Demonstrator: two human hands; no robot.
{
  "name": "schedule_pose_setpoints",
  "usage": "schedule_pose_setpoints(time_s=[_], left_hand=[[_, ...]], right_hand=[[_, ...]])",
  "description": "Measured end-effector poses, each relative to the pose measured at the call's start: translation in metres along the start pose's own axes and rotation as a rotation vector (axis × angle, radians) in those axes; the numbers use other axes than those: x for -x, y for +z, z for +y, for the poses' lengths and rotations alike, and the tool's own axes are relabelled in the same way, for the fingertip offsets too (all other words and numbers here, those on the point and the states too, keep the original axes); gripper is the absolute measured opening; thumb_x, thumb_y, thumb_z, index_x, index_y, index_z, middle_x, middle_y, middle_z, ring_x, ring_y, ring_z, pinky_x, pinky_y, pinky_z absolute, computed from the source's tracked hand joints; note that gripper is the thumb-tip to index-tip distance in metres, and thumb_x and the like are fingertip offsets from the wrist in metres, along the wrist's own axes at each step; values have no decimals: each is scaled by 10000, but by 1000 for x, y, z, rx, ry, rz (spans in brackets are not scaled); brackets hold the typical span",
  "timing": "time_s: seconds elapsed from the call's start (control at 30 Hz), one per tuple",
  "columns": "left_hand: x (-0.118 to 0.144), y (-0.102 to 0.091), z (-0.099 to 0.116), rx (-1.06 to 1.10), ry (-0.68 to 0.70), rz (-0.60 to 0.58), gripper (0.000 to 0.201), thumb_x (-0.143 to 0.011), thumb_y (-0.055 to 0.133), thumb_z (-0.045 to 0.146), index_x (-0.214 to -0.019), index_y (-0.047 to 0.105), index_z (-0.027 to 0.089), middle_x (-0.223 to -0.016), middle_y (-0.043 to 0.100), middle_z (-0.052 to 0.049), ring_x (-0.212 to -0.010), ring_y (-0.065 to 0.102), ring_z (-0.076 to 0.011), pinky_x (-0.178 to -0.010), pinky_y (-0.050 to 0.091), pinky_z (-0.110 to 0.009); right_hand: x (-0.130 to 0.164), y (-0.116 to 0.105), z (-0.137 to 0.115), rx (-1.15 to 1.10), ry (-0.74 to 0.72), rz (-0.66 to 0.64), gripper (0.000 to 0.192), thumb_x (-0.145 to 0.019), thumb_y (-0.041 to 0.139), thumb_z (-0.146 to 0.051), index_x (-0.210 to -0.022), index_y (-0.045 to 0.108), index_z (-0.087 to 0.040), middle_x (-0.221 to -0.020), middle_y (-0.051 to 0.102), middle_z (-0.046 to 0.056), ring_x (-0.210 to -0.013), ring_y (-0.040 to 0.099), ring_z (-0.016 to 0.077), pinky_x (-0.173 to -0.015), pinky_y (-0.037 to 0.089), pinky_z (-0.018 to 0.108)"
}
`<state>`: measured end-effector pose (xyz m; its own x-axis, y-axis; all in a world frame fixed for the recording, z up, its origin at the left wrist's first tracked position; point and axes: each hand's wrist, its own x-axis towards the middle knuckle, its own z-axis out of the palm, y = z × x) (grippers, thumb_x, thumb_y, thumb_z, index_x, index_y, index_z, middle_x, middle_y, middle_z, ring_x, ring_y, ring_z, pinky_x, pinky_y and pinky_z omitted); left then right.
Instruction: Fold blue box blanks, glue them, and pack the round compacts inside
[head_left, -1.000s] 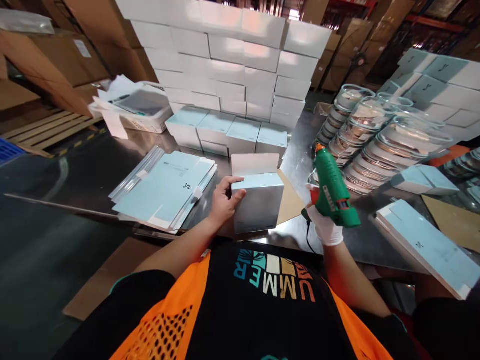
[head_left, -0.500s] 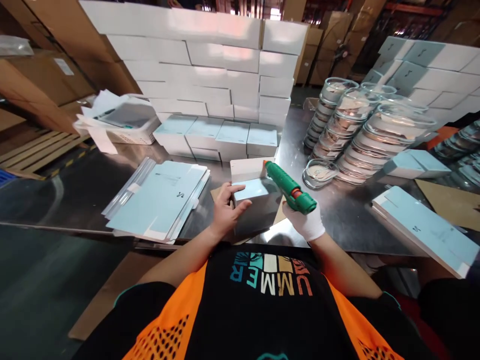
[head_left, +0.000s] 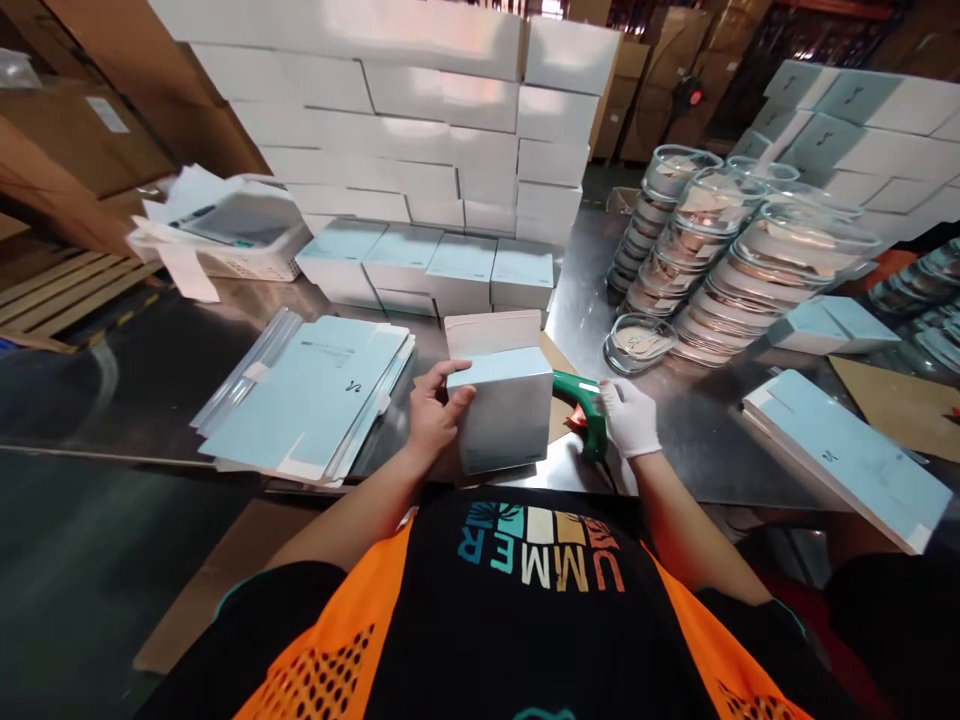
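A small white box [head_left: 504, 415] stands near the table's front edge, its top flap [head_left: 495, 333] raised at the back. My bare left hand [head_left: 435, 410] grips the box's left side, thumb in front and fingers at the top edge. To the right of the box lies a green glue gun [head_left: 592, 415] with an orange trigger, its nose behind the box's right edge and its handle pointing towards me. My right hand [head_left: 630, 415], in a white glove, is at the gun's rear end with its fingers loosely apart, no longer wrapped around the handle.
Flat light-blue cartons [head_left: 300, 395] are piled at left, beside a white basket [head_left: 289, 250] of papers. White boxes [head_left: 420, 140] form a wall at the back. Stacks of round clear containers [head_left: 750, 270] stand at right, near another flat carton pile [head_left: 847, 455].
The glue gun has gone from my right hand, raised over the box, down onto the table beside it. My right hand has loosened from it. The box now faces me more squarely.
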<state>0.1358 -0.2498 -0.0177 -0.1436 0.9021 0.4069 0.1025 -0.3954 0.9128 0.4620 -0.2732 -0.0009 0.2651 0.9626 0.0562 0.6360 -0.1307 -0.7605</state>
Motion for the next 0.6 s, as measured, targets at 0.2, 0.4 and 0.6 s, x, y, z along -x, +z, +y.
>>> schedule_pose_setpoints(time_s=[0.2, 0.4, 0.6], left_hand=[[0, 11, -10, 63, 112, -93, 684, -809, 836, 835, -1085, 826, 209, -1112, 791, -111, -1124, 750, -308, -1021, 588, -414], [-4, 16, -21, 251, 276, -25, 540, -834, 951, 637, -1083, 660, 256, -1216, 792, -92, -1230, 780, -272, -1102, 588, -439], [-15, 4, -18, 173, 470, -264, 372, -947, 847, 627, -1026, 825, 264, -1090, 850, -103, -1272, 778, -326, -1135, 595, -569]], right_hand=[[-9, 40, -72, -657, -230, -325, 751, -904, 753, -717, -1470, 628, -240, -1373, 776, 105, -1285, 715, 303, -1183, 569, 517], [-13, 33, -53, -401, -568, -317, 709, -784, 950, -624, -1295, 675, -218, -1652, 603, 208, -1518, 591, 384, -1300, 457, 599], [9, 30, -39, -305, -822, -299, 277, -1080, 714, -422, -1324, 752, -297, -1785, 497, 139, -1637, 520, 334, -1334, 435, 643]])
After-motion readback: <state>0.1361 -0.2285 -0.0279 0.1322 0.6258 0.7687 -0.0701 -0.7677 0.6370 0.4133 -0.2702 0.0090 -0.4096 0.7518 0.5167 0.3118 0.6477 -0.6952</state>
